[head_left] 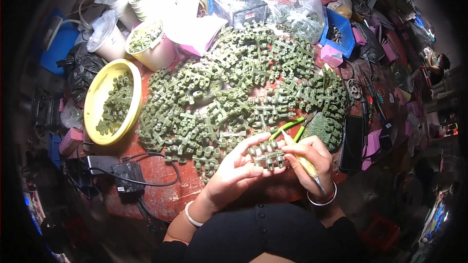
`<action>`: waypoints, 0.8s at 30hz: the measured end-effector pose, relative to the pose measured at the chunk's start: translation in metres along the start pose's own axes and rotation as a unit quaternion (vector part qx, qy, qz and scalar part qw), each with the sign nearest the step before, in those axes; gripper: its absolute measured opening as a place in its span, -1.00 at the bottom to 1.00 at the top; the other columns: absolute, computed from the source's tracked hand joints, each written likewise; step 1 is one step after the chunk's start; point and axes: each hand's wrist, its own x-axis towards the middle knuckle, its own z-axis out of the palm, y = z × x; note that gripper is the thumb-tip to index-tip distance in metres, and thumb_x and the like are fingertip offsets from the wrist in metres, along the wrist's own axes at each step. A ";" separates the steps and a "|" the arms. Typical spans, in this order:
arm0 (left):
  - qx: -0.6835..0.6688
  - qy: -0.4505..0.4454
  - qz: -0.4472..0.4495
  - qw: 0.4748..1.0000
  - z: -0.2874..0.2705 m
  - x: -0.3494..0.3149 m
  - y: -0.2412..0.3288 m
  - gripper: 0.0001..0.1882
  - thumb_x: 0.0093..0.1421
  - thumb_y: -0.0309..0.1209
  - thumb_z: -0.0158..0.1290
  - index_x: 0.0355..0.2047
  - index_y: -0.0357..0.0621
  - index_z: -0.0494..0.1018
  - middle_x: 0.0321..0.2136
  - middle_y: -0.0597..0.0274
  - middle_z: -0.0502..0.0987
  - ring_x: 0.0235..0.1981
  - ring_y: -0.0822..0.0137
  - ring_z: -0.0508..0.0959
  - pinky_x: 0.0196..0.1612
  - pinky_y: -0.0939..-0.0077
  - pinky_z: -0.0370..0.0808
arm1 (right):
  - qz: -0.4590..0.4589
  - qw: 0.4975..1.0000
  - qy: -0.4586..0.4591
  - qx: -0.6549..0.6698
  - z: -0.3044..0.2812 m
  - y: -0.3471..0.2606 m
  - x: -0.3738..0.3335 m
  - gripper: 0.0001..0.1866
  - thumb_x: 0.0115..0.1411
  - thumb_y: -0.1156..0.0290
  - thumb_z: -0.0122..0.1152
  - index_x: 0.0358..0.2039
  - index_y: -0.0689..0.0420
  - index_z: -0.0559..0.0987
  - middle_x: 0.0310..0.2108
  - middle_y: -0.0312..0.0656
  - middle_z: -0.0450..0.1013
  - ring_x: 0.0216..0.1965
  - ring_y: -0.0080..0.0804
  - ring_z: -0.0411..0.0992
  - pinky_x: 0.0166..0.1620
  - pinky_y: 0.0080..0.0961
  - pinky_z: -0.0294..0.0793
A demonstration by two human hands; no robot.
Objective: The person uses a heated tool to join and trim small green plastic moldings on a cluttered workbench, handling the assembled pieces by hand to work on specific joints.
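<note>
My left hand point(233, 171) holds a green moulded piece point(269, 157) with rows of short hollow cups along a bar, resting on its fingers. Pinched in my right hand point(314, 158) is a slim cone-shaped applicator point(308, 168), pale at the tip and yellowish in the body. It slants beside the piece; whether it touches the piece I cannot tell. Just beyond my hands spreads a large heap of similar green pieces point(214, 97). Green-handled pliers point(288, 126) lie at the heap's near edge, close to my fingers.
At left a yellow basin point(89, 112) contains more green pieces. Behind it stand white buckets point(158, 51) of small green parts. A black power adapter point(127, 175) with a cable lies at the near left. At right are a dark phone-like slab point(352, 143) and a blue tray point(345, 22).
</note>
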 end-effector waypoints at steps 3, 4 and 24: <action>-0.027 -0.017 0.004 0.999 0.005 -0.001 0.003 -0.16 0.12 -0.54 0.17 0.35 -0.32 -0.01 0.05 -0.10 0.45 0.04 0.10 0.54 0.19 0.13 0.44 | 0.003 1.000 0.015 0.011 0.000 -0.003 0.002 -0.71 0.00 0.68 0.38 -0.23 0.18 0.64 -0.39 -0.18 0.43 -0.41 -0.38 0.45 -0.34 -0.52 0.45; -0.028 -0.015 0.004 0.999 0.011 -0.001 0.007 -0.15 0.13 -0.49 0.20 0.36 -0.30 -0.01 0.06 -0.08 0.44 0.04 0.12 0.53 0.18 0.18 0.45 | 0.004 1.000 0.017 0.009 -0.001 -0.003 0.002 -0.71 0.00 0.68 0.38 -0.23 0.18 0.64 -0.39 -0.18 0.43 -0.41 -0.38 0.45 -0.34 -0.52 0.45; -0.061 -0.053 0.055 0.995 -0.006 0.002 -0.005 -0.32 0.27 -0.18 0.13 0.26 -0.32 0.18 0.11 0.03 0.42 0.11 0.23 0.48 0.17 0.39 0.44 | -0.008 0.963 -0.017 0.268 -0.009 0.003 -0.003 -0.71 0.19 0.40 0.33 -0.14 0.33 0.60 -0.31 -0.02 0.60 -0.39 -0.34 0.56 -0.28 -0.51 0.52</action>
